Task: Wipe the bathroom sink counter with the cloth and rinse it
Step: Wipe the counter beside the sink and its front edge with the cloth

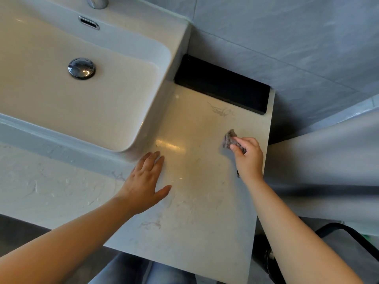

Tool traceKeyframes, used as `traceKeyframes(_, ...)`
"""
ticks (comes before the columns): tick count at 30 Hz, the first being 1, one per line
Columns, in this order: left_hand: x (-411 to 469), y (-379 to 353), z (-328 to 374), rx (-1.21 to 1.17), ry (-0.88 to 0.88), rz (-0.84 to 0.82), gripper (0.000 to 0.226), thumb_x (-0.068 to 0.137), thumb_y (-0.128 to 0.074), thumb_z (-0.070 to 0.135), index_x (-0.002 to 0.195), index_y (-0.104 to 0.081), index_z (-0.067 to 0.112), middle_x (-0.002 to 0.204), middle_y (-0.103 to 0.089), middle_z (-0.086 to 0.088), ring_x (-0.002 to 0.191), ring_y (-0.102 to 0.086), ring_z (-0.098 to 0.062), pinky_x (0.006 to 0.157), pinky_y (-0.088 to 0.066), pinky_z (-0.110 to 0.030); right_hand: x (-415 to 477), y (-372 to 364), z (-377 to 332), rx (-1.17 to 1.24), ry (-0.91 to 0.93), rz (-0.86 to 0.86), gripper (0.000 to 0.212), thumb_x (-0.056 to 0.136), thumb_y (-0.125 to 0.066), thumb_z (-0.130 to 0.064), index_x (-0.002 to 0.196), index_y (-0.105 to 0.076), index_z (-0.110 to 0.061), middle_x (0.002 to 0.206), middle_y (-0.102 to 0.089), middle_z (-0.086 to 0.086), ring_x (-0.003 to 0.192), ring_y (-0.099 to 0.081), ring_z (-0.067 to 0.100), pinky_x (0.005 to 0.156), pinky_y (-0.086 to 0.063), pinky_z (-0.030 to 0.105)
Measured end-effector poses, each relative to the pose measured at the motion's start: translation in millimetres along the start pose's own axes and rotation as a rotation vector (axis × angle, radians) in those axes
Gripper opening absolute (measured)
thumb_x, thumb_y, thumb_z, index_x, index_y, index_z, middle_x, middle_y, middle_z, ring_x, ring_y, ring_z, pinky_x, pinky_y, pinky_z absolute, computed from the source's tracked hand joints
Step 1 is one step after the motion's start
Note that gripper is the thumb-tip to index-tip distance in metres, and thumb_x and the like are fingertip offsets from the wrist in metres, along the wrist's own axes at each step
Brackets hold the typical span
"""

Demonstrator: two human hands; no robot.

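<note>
A pale marbled counter (194, 201) runs to the right of a white rectangular sink (61, 95) with a chrome drain plug (81, 68). My right hand (248, 158) grips a small grey-brown cloth (229, 139) and presses it on the counter near the right edge. Part of the cloth is hidden under the fingers. My left hand (145, 179) lies flat on the counter beside the sink's front right corner, fingers spread, holding nothing. A grey smudge (221, 111) marks the counter beyond the cloth.
A black box-like strip (221, 85) sits at the back of the counter against the grey tiled wall (287, 37). The chrome tap base (98, 2) shows at the top. A bin with a black rim (352, 234) stands at the lower right, beyond the counter edge.
</note>
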State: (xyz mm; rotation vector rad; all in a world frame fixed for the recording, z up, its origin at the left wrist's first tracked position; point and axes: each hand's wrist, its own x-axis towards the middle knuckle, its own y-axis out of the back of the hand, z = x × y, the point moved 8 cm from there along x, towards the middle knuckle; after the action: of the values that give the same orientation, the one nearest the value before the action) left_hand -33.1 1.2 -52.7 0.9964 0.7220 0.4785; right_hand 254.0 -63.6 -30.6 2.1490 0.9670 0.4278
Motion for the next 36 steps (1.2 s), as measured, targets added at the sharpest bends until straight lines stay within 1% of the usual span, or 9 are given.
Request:
traceKeyframes(3,2.8,0.3,12.6,-0.005,-0.057,-0.019,0.086,0.084,-0.027,0.068,0.151,-0.006,0.019,0.159,-0.003,0.002,0.145,-0.002,-0.019,0.115,-0.007,-0.030,-4.4,-11.5,14.5,-0.046,-0.020,-0.008,0.030,0.088,-0.065,-0.012,0.118,-0.066,-0.009,0.105,-0.054,0.001,0.099,-0.055,0.022,0.082,-0.040,0.020)
traceKeyframes(11,5.6,-11.5,39.3,0.057,-0.165,-0.058,0.098,0.070,-0.003,0.072,0.151,-0.005,0.017,0.159,-0.004,0.000,0.146,-0.003,-0.019,0.109,0.003,-0.024,-60.3,-27.1,4.3,-0.033,0.060,0.003,0.029,0.087,-0.066,-0.012,0.116,-0.068,-0.012,0.102,-0.054,-0.001,0.097,-0.051,0.017,0.082,-0.044,0.025)
traceKeyframes(13,6.7,-15.6,39.0,0.089,-0.174,-0.067,0.093,0.075,-0.005,0.072,0.151,0.000,0.018,0.159,0.001,0.000,0.146,0.001,-0.019,0.109,0.005,-0.025,-80.2,-30.9,1.4,-0.022,0.073,-0.013,0.029,0.086,-0.066,-0.012,0.115,-0.068,-0.014,0.101,-0.054,-0.003,0.096,-0.051,0.015,0.083,-0.044,0.023)
traceKeyframes(15,8.0,-19.8,36.5,0.122,-0.179,-0.075,0.091,0.078,-0.009,0.073,0.151,0.001,0.019,0.159,0.002,0.000,0.146,0.002,-0.020,0.110,0.005,-0.026,-94.1,-36.3,-2.3,0.001,0.070,-0.083,0.029,0.087,-0.066,-0.014,0.115,-0.068,-0.016,0.100,-0.052,-0.008,0.095,-0.050,0.011,0.081,-0.041,0.015)
traceKeyframes(18,10.4,-21.2,34.1,0.141,-0.182,-0.079,0.094,0.075,-0.010,0.073,0.151,-0.010,0.019,0.159,-0.009,-0.002,0.145,-0.007,-0.022,0.111,-0.003,-0.029,-101.8,-36.9,-4.7,0.091,0.031,-0.204,0.029,0.087,-0.066,-0.014,0.115,-0.068,-0.017,0.096,-0.053,-0.010,0.090,-0.053,0.006,0.076,-0.039,0.009)
traceKeyframes(22,9.3,-22.7,34.5,0.204,-0.202,-0.081,0.085,0.080,-0.028,0.068,0.142,-0.041,0.012,0.148,-0.039,-0.010,0.135,-0.036,-0.031,0.106,-0.027,-0.038,-85.5,3.6,-0.4,0.221,-0.030,-0.055,0.034,0.086,-0.066,-0.008,0.118,-0.063,-0.019,0.096,-0.053,-0.011,0.086,-0.055,0.001,0.074,-0.044,0.008)
traceKeyframes(25,8.8,-23.9,35.2,0.244,-0.205,-0.068,0.081,0.078,-0.036,0.066,0.132,-0.053,0.008,0.138,-0.051,-0.012,0.125,-0.049,-0.032,0.098,-0.041,-0.042,-58.8,28.7,17.9,0.118,-0.044,0.029,0.031,0.087,-0.065,-0.010,0.118,-0.065,-0.012,0.100,-0.054,-0.003,0.088,-0.055,0.010,0.078,-0.047,0.015)
traceKeyframes(31,8.3,-24.0,37.1,0.255,-0.213,-0.036,0.082,0.078,-0.037,0.067,0.131,-0.054,0.007,0.137,-0.051,-0.013,0.123,-0.050,-0.034,0.096,-0.042,-0.046,-35.4,40.5,61.9,0.008,-0.119,0.115,0.032,0.089,-0.063,-0.013,0.121,-0.063,-0.007,0.108,-0.056,0.005,0.100,-0.055,0.019,0.088,-0.051,0.032)
traceKeyframes(36,8.1,-23.3,37.5,0.248,-0.220,-0.030,0.083,0.078,-0.036,0.068,0.132,-0.053,0.008,0.138,-0.050,-0.013,0.124,-0.049,-0.034,0.098,-0.038,-0.046,-58.9,23.4,61.8,0.010,-0.136,0.184,0.030,0.088,-0.064,-0.010,0.118,-0.065,-0.007,0.107,-0.056,0.005,0.099,-0.055,0.022,0.083,-0.045,0.024)
